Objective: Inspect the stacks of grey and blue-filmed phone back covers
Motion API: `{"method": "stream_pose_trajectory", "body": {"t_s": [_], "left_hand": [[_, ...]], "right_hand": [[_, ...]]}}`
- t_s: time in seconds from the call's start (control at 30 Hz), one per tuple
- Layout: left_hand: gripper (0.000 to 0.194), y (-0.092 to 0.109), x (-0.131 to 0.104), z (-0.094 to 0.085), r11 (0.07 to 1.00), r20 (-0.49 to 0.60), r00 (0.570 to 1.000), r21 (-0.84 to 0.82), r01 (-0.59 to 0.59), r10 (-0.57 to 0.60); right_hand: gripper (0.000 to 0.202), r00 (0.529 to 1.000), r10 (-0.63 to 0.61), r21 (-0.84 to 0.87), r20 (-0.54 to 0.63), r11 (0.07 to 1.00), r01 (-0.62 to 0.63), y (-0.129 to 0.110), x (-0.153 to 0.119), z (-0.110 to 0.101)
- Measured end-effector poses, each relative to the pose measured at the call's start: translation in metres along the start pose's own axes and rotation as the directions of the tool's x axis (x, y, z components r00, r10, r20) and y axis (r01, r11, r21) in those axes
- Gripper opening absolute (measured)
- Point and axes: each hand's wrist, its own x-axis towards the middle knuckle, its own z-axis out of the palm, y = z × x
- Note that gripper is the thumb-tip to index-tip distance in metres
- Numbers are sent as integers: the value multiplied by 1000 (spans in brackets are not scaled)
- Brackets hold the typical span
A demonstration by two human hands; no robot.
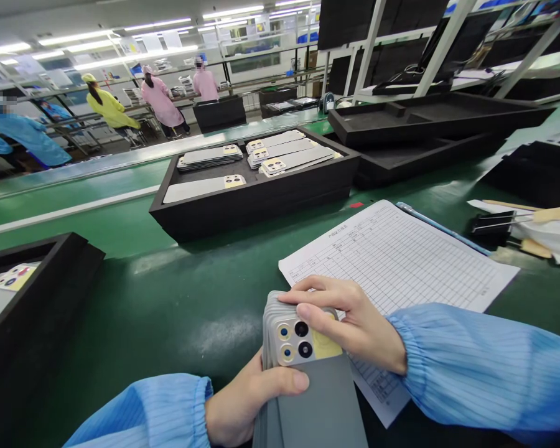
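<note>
A stack of grey phone back covers (320, 398) stands tilted in front of me, its camera end up. The top cover shows a camera plate with several round lens rings and a yellow film. My left hand (256, 395) is closed round the stack's left side, thumb flat on the top cover below the camera plate; its other fingers are hidden beneath. My right hand (343, 317) grips the upper end, fingertips on the top edges and thumb by the camera plate. The cover edges are slightly fanned at the upper left.
A printed grid sheet (401, 261) and a blue pen (441, 227) lie right of the stack. Ahead is a black tray (261, 202) with more covers; another tray (70, 280) is at left. Stacked trays (443, 127) and wooden-handled tools (550, 214) are right. Several people stand far off.
</note>
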Motion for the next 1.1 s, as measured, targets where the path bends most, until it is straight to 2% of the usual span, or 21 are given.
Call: {"method": "stream_pose_trajectory", "body": {"t_s": [0.6, 1.1], "left_hand": [[40, -1, -2, -1, 999, -16, 999, -33, 41, -42], [37, 1, -1, -2, 998, -45, 999, -63, 24, -27]], "right_hand": [[28, 999, 39, -17, 28, 999, -38, -4, 0, -2], [27, 997, 71, -2, 39, 997, -71, -4, 1, -1]]}}
